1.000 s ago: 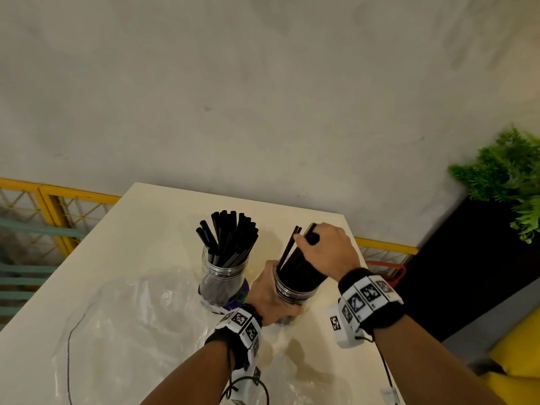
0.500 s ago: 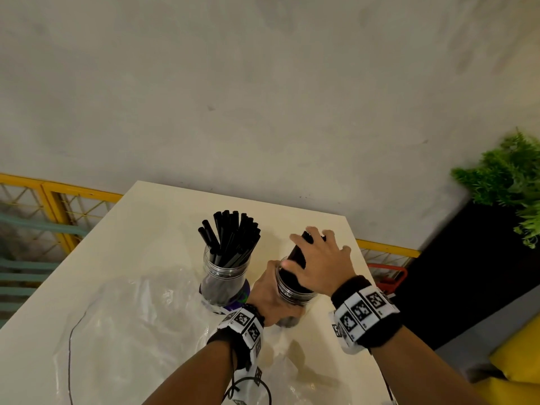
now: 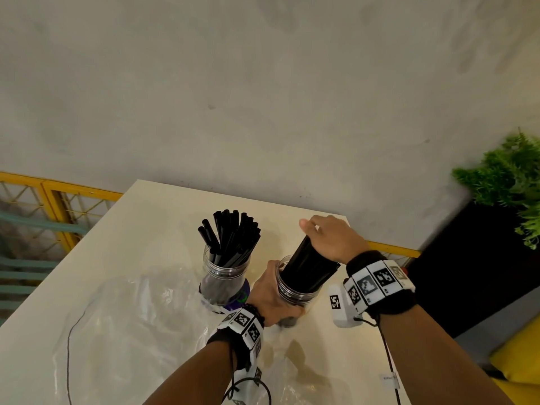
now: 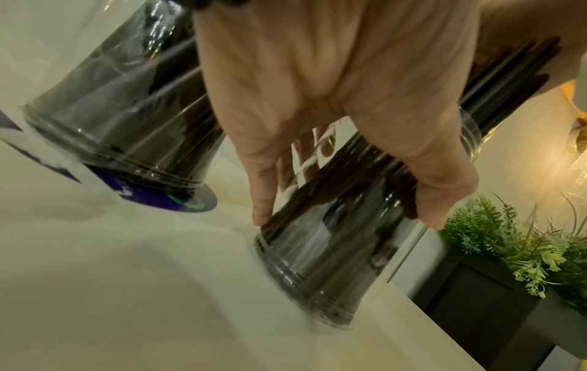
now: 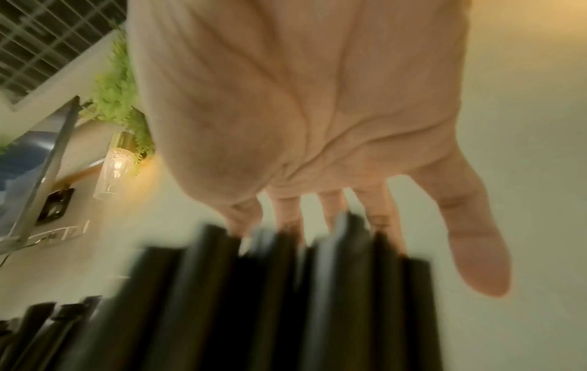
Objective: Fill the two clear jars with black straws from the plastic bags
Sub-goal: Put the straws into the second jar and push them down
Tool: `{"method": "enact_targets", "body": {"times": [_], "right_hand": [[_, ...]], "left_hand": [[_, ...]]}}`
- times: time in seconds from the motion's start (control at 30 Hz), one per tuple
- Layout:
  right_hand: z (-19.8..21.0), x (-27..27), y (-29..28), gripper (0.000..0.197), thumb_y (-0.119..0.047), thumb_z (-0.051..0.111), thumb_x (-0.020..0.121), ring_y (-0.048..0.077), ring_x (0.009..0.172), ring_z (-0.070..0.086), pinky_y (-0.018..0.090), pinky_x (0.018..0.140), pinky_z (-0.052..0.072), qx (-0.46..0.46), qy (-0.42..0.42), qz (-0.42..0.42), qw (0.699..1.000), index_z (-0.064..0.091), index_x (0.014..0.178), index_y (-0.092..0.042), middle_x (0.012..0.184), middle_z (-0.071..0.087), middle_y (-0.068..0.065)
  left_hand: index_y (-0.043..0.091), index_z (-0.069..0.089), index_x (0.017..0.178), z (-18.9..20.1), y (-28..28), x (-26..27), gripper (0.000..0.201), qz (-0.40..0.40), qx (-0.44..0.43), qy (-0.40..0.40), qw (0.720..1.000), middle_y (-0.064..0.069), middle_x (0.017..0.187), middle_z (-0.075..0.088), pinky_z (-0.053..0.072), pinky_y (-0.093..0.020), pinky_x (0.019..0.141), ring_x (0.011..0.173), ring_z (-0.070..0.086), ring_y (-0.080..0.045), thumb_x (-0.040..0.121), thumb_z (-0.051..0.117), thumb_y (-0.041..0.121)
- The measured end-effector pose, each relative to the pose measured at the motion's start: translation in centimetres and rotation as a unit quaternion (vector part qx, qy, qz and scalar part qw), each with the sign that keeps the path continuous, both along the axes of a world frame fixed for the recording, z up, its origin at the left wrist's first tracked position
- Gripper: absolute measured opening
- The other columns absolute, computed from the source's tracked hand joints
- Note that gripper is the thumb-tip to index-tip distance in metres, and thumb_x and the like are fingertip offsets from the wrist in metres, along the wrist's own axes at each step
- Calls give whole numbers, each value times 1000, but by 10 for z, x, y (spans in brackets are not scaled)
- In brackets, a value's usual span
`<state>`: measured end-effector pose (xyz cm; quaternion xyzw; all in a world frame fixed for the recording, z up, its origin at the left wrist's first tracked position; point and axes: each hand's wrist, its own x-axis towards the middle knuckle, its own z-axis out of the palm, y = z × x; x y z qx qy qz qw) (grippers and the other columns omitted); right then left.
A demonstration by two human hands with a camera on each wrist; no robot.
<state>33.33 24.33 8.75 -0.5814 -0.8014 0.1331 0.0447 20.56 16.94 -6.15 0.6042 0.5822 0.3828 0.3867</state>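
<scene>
two clear jars stand close together on the cream table (image 3: 140, 247): the left jar (image 3: 225, 283) is full of black straws (image 3: 233, 238), while the left hand (image 3: 273, 296) wraps around the right jar (image 3: 295, 292). the right hand (image 3: 333, 238), fingers straight, presses flat on the straw bundle (image 3: 309, 267) leaning in it. crumpled plastic bags (image 3: 131, 331) lie beside.

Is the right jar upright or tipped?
Tipped. The left hand grips the right jar, whose base lifts off the table on one side.
</scene>
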Motion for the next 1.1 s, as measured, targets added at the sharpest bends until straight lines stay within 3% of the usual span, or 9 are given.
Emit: {"method": "enact_targets", "body": {"times": [0.13, 0.27, 0.37, 0.57, 0.63, 0.77, 0.9, 1.03, 1.1], "right_hand": [[2, 10, -17, 47, -56, 30, 99, 32, 116, 53, 46, 97, 44, 66, 60, -15, 996, 58, 108, -19, 121, 55, 9], [-24, -7, -49, 75, -77, 33, 84, 31, 137, 33, 60, 99, 42, 111, -46, -7, 993, 40, 140, -28, 151, 34, 0], [-43, -14, -47, 63, -64, 42, 89, 36, 131, 36, 55, 86, 47, 129, -99, -37, 986, 41, 138, -25, 145, 39, 6], [-42, -18, -23, 31, -41, 44, 96, 27, 103, 53, 36, 66, 44, 184, -11, -43, 982, 57, 108, -16, 108, 59, 5], [-42, -17, -22, 27, -38, 45, 95, 27, 103, 51, 36, 68, 44, 166, -13, -31, 986, 58, 105, -16, 107, 59, 3], [-27, -4, -9, 29, -44, 45, 96, 30, 109, 52, 44, 92, 47, 28, 84, -45, 995, 61, 103, -21, 113, 56, 6], [-13, 5, -16, 32, -44, 39, 99, 33, 113, 54, 43, 95, 43, 101, 194, -83, 972, 60, 103, -20, 117, 58, 10], [-27, -7, -39, 59, -70, 39, 88, 31, 128, 41, 56, 97, 44, 118, 42, -49, 991, 50, 131, -31, 140, 44, 1], [-41, -11, -37, 54, -63, 43, 90, 33, 126, 42, 54, 88, 49, 124, -38, -30, 991, 50, 130, -29, 136, 44, 1]], "left_hand": [[24, 28, 139, 0, 0, 0, 105, 1, -4, -6, 1000, 4, 124, 62, 55, -40, 97, 112, 63, -19, 51, 85, 39], [25, 29, 134, -1, 0, -1, 103, -1, -2, -9, 1000, 4, 123, 62, 57, -44, 93, 109, 64, -19, 50, 87, 37], [21, 30, 135, -2, 1, 0, 104, 1, 2, -2, 1000, 4, 122, 62, 57, -44, 92, 108, 64, -19, 49, 88, 36], [17, 28, 139, 2, 4, 1, 106, 3, -5, 0, 1000, 1, 128, 59, 54, -42, 98, 114, 61, -21, 51, 85, 35], [19, 27, 140, 1, 4, 0, 108, 2, -10, -5, 1000, 2, 125, 60, 54, -43, 98, 113, 62, -21, 51, 84, 38], [20, 25, 141, -1, 5, -1, 107, -1, -16, 0, 1000, 0, 124, 59, 54, -44, 98, 112, 61, -23, 55, 87, 34], [17, 27, 144, 1, 4, 0, 105, -1, -14, 2, 1000, -2, 129, 58, 52, -41, 101, 115, 60, -23, 60, 89, 26], [19, 25, 141, 0, 5, -1, 106, -2, -16, 2, 1000, 1, 126, 60, 54, -43, 98, 114, 61, -22, 56, 88, 34], [17, 25, 141, -1, 6, 0, 106, -1, -16, 6, 1000, 1, 128, 60, 53, -40, 98, 114, 61, -22, 58, 89, 32]]}}
